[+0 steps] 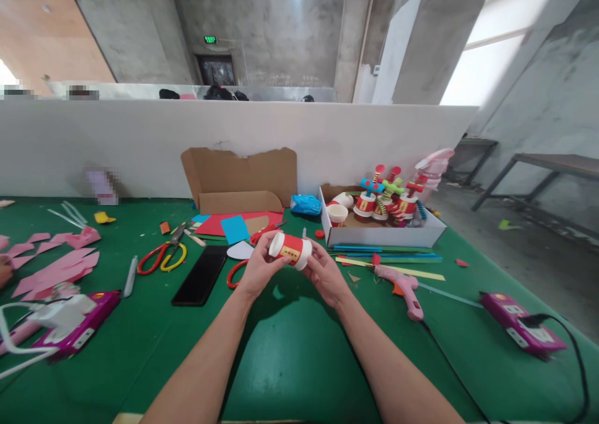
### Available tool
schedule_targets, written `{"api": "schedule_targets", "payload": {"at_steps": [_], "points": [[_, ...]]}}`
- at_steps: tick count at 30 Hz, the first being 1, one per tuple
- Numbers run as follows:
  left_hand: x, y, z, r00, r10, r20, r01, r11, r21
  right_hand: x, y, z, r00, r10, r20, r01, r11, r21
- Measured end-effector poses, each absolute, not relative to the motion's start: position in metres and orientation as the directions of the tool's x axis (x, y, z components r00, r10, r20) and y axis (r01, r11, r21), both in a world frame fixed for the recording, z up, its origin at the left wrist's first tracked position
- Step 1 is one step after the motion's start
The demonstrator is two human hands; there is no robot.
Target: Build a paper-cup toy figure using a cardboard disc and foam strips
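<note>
Both my hands hold a small white paper cup wrapped in a red band with a yellow stripe, lying on its side above the green table. My left hand grips the cup's left end with curled fingers. My right hand pinches its right end. Red-handled scissors lie partly hidden just beneath my left hand.
A black phone and red-and-yellow scissors lie to the left. A pink glue gun lies to the right. Behind sit a white box of finished cup crafts, coloured paper sheets and cardboard. Purple power strips lie at both sides.
</note>
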State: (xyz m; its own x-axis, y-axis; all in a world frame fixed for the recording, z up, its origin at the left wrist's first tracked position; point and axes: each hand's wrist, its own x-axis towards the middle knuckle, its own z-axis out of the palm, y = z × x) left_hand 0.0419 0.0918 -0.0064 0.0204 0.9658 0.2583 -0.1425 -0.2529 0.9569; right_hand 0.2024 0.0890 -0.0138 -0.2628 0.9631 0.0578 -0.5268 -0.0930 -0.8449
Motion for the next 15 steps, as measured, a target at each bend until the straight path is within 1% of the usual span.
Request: {"api": "schedule_targets", "payload": {"at_steps": [4, 11, 13, 15], "points": [[0.0417, 0.0922, -0.0061, 0.01, 0.967, 0.256, -0.147, -0.251, 0.957, 0.2035, 0.0891, -0.0127, -0.28, 0.959, 0.044, -0.535, -0.117, -0.837], [0.0421, 0.0916, -0.0051, 0.037, 0.968, 0.248, -0.156, -0.239, 0.958, 0.2051, 0.0892, -0.0114, -0.321, 0.946, -0.054, -0.537, -0.228, -0.812], [0.0421, 0.0923, -0.006, 0.046, 0.964, 0.261, -0.134, -0.253, 0.958, 0.2049, 0.0886, -0.0103, -0.33, 0.942, -0.057, -0.538, -0.237, -0.809], [0.042, 0.0932, -0.0072, 0.039, 0.949, 0.312, -0.09, -0.307, 0.947, 0.2045, 0.0888, -0.0103, -0.312, 0.948, -0.057, -0.554, -0.231, -0.8]]}}
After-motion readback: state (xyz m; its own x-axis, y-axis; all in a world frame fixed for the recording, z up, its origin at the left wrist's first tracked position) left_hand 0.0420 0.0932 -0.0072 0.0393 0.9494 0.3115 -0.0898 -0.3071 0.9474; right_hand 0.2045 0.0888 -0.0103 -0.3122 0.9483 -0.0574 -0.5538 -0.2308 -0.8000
